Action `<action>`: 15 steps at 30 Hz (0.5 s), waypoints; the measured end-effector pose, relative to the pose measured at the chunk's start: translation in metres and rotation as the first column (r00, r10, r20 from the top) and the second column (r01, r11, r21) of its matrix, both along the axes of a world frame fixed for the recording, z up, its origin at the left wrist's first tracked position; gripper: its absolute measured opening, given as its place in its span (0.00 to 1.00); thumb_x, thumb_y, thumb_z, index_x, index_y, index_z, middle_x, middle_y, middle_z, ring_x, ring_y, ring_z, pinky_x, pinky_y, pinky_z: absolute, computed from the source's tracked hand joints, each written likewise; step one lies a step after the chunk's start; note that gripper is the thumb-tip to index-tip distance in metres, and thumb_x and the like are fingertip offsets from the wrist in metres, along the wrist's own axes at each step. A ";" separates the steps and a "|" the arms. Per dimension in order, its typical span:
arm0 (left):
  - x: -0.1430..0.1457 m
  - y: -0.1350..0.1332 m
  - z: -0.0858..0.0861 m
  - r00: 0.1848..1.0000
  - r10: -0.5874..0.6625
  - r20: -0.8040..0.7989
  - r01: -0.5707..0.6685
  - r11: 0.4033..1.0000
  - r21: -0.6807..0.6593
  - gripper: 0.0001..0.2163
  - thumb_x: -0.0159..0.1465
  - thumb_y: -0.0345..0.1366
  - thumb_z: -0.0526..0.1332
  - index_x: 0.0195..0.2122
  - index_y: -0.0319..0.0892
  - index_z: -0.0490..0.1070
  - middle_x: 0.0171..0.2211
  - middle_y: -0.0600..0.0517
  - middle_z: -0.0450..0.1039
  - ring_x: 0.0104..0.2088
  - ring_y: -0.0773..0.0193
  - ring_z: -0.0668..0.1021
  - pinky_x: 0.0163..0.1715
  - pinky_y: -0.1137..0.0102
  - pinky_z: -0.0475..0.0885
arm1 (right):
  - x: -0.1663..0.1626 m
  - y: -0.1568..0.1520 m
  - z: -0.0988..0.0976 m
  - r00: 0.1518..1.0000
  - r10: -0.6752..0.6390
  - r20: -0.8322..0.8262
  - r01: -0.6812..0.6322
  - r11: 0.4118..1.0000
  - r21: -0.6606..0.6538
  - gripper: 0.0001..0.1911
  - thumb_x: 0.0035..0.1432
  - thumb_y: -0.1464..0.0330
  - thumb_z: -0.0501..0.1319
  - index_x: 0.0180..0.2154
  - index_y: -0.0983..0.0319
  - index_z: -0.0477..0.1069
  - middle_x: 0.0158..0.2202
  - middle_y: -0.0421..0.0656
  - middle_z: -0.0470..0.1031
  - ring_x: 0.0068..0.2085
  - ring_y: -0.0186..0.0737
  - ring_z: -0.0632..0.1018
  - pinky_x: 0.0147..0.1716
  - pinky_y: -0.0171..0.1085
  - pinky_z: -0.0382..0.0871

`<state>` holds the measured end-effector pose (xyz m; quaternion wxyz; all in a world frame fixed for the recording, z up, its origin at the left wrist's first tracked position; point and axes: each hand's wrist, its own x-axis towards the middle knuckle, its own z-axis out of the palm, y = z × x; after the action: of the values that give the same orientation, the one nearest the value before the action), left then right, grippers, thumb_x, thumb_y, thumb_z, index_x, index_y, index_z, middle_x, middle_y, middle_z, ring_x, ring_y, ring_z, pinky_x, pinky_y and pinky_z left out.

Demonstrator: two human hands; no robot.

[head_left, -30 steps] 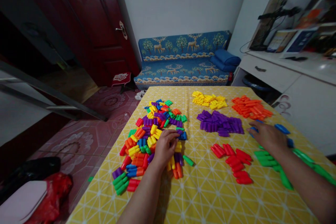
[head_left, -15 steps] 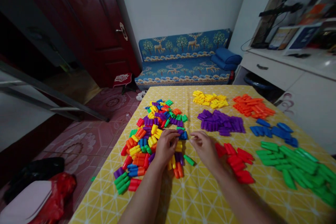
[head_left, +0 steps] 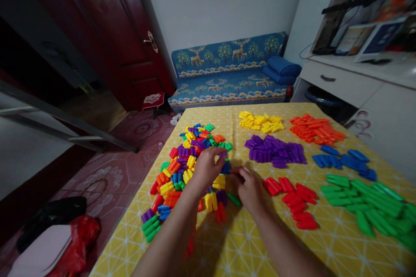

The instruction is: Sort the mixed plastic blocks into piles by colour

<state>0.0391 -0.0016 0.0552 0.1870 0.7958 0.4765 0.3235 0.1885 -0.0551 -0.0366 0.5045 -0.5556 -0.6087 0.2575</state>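
Observation:
My left hand hovers over the mixed pile of coloured plastic blocks, palm down. Its thumb and forefinger are apart, beside purple and blue pieces. My right hand is at the pile's right edge with fingers bent and slightly apart. Its fingertips come close to a blue block; whether they touch it I cannot tell. Below them a single green block lies on the cloth. Yellow blocks lie beside my left wrist. A blurred red shape shows next to my left forearm.
Sorted heaps lie on the yellow tablecloth: yellow, purple, orange, blue, red and green. Behind the table stands a blue sofa; a white cabinet is at right.
My left hand has lifted and shifted slightly away from me, with its thumb and forefinger wider apart. My right hand has moved left and nearer. A red shape now shows beside my left forearm.

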 end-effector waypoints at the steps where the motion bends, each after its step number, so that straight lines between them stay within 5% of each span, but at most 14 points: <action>1: 0.001 0.011 0.003 0.996 0.015 -0.082 -0.015 1.000 0.008 0.12 0.63 0.30 0.60 0.47 0.41 0.76 0.45 0.45 0.79 0.46 0.56 0.78 0.48 0.64 0.72 | 0.000 0.000 0.000 1.000 0.001 0.008 -0.001 1.000 0.001 0.09 0.57 0.74 0.55 0.35 0.57 0.73 0.36 0.43 0.75 0.40 0.42 0.76 0.41 0.39 0.70; 7: 0.011 0.066 -0.007 0.830 -0.025 -0.557 0.003 0.999 -0.041 0.22 0.59 0.37 0.64 0.56 0.45 0.71 0.49 0.42 0.73 0.54 0.48 0.71 0.53 0.58 0.69 | -0.002 0.000 0.004 1.000 -0.027 0.014 0.026 0.998 0.065 0.08 0.58 0.73 0.55 0.34 0.59 0.73 0.37 0.44 0.76 0.41 0.40 0.76 0.42 0.39 0.70; 11: 0.023 0.074 -0.015 0.748 0.018 -0.663 -0.043 0.999 -0.021 0.26 0.58 0.49 0.65 0.57 0.52 0.70 0.53 0.41 0.69 0.56 0.41 0.67 0.48 0.51 0.70 | -0.003 0.000 0.005 0.999 -0.022 0.023 0.021 0.997 0.068 0.09 0.59 0.73 0.55 0.34 0.59 0.73 0.37 0.44 0.76 0.41 0.40 0.76 0.42 0.38 0.70; 15: 0.032 0.074 -0.014 0.727 0.045 -0.686 -0.062 0.998 -0.001 0.22 0.56 0.46 0.65 0.52 0.49 0.74 0.50 0.41 0.69 0.54 0.44 0.68 0.47 0.55 0.71 | -0.003 -0.001 0.004 0.999 -0.022 0.032 0.020 0.998 0.061 0.09 0.59 0.74 0.55 0.34 0.59 0.73 0.37 0.44 0.76 0.40 0.39 0.76 0.41 0.38 0.70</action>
<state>0.0712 0.0721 0.0409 -0.0018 0.8428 0.5382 0.0070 0.1856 -0.0557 -0.0325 0.5138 -0.5507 -0.6184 0.2244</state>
